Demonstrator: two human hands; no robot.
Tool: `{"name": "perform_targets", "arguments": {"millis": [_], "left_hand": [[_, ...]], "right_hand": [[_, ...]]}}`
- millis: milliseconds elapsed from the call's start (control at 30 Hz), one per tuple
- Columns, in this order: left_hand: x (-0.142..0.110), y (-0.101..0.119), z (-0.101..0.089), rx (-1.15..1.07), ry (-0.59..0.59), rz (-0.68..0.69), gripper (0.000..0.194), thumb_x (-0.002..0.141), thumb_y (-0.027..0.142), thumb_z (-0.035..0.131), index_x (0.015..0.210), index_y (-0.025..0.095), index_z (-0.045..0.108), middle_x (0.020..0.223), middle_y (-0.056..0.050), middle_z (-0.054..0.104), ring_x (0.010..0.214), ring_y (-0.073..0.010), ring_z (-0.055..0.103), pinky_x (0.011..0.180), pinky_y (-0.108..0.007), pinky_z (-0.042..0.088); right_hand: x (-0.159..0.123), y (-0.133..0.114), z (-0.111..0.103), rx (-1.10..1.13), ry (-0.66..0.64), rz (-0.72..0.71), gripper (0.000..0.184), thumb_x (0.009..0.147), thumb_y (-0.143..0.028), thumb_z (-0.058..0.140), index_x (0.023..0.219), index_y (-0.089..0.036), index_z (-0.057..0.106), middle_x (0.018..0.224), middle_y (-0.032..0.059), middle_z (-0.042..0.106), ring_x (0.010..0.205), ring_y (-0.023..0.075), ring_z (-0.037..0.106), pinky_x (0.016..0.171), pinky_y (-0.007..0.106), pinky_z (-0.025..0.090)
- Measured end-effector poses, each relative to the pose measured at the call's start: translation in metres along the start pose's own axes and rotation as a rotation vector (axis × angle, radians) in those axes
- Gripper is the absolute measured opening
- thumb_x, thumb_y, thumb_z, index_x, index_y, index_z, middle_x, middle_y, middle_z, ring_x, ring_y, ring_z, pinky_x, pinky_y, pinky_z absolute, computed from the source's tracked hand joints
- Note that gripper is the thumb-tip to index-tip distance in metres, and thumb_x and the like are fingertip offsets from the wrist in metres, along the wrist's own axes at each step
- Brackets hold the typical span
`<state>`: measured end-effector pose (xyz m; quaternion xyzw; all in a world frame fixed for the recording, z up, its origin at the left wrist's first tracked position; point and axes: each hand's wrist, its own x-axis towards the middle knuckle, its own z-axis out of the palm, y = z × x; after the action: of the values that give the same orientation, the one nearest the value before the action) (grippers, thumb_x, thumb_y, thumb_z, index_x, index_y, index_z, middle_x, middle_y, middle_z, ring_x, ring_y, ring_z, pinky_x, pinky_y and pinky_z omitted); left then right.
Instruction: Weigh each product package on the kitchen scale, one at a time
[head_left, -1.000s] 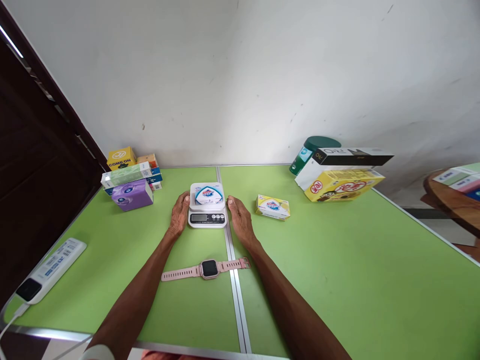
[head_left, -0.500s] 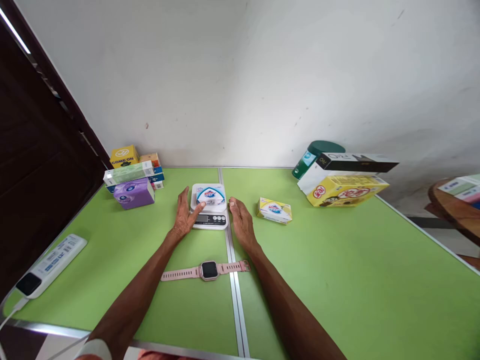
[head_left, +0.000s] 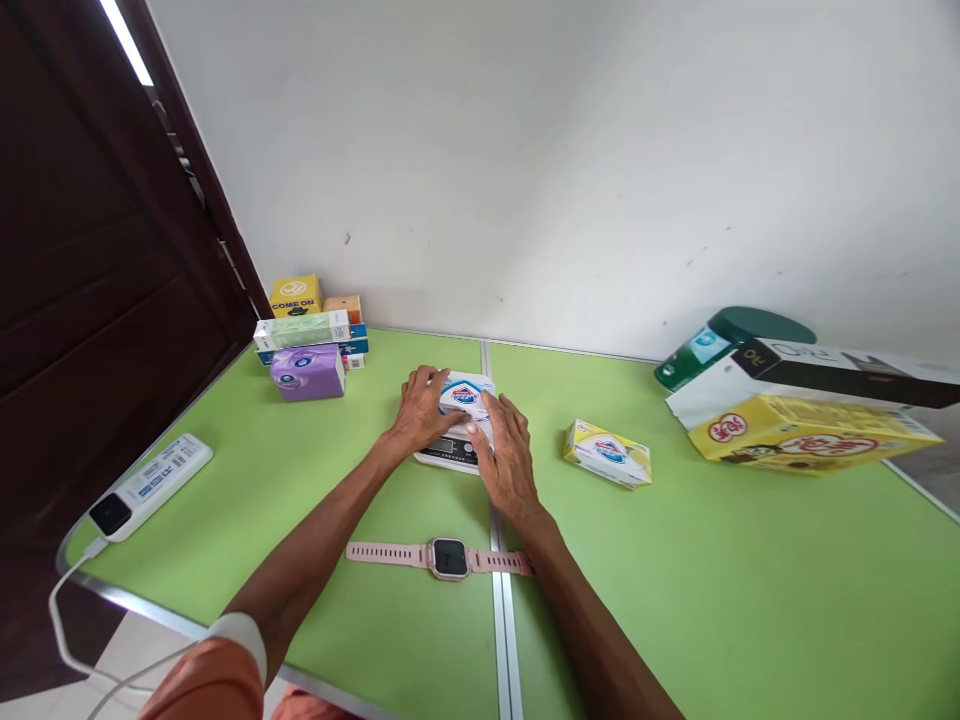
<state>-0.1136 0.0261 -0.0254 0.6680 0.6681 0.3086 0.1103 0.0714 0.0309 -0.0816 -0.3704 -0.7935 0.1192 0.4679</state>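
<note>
A white and blue soap box sits on top of a small white digital kitchen scale. My left hand grips its left side, fingers at the back corner and thumb along the front. On the right side of the same box, my right hand has its fingers closed in, with the thumb near the front. The hands hide much of the scale's pan and part of its display and buttons. In front of the scale lies a pink-strapped smartwatch, its right strap end partly behind my right forearm.
A yellow soap box lies right of the scale. Several boxes and a purple tissue pack stand at the back left. A green canister, a black-and-white box and a yellow carton are at right. A cabled white power strip lies at left.
My hands have moved in from beside the scale and closed on the soap box. The camera view has turned, so the table's things appear shifted, mostly rightward.
</note>
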Motion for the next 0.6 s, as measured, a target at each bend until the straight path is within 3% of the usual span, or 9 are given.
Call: {"name": "perform_targets", "arguments": {"millis": [100,167,333,400,600], "left_hand": [[0.006,-0.002,-0.009,-0.044,-0.026,0.016,0.066,0.082,0.038,0.096,0.138,0.015,0.068,0.137,-0.017,0.064,0.136,-0.0362,0.062,0.119,-0.052,0.052],[0.008,-0.007,-0.017,-0.072,0.024,-0.003,0.06,0.08,0.04,0.098,0.129,0.018,0.069,0.131,-0.014,0.064,0.129,-0.0339,0.064,0.113,-0.049,0.056],[0.004,-0.034,-0.038,-0.017,0.362,-0.215,0.055,0.086,0.038,0.095,0.128,0.021,0.065,0.134,-0.013,0.062,0.128,-0.0331,0.063,0.108,-0.047,0.057],[-0.002,-0.046,-0.042,0.064,0.441,-0.29,0.053,0.089,0.035,0.091,0.131,0.021,0.062,0.138,-0.016,0.06,0.134,-0.0354,0.061,0.112,-0.049,0.056],[-0.027,-0.064,-0.033,0.337,0.342,-0.47,0.047,0.1,0.035,0.074,0.139,0.015,0.058,0.145,-0.024,0.059,0.141,-0.0413,0.058,0.105,-0.051,0.059]], "right_hand": [[-0.001,0.0,-0.005,0.002,0.041,-0.009,0.055,0.118,-0.049,0.043,0.167,-0.024,0.051,0.159,0.0175,0.066,0.155,0.0368,0.054,0.125,0.066,0.048],[-0.002,0.001,-0.01,-0.004,0.104,-0.002,0.053,0.118,-0.047,0.045,0.165,-0.023,0.053,0.155,0.0188,0.067,0.15,0.0368,0.057,0.123,0.066,0.049],[-0.007,0.007,-0.019,0.005,0.22,0.068,0.047,0.116,-0.045,0.049,0.155,-0.021,0.061,0.144,0.0197,0.071,0.136,0.037,0.063,0.115,0.065,0.054],[-0.009,0.008,-0.018,0.026,0.224,0.093,0.047,0.116,-0.046,0.049,0.153,-0.021,0.062,0.143,0.02,0.071,0.133,0.037,0.063,0.112,0.064,0.056],[-0.012,0.011,-0.011,0.06,0.199,0.132,0.045,0.116,-0.049,0.047,0.144,-0.021,0.066,0.137,0.0195,0.073,0.128,0.0359,0.065,0.109,0.063,0.058]]}}
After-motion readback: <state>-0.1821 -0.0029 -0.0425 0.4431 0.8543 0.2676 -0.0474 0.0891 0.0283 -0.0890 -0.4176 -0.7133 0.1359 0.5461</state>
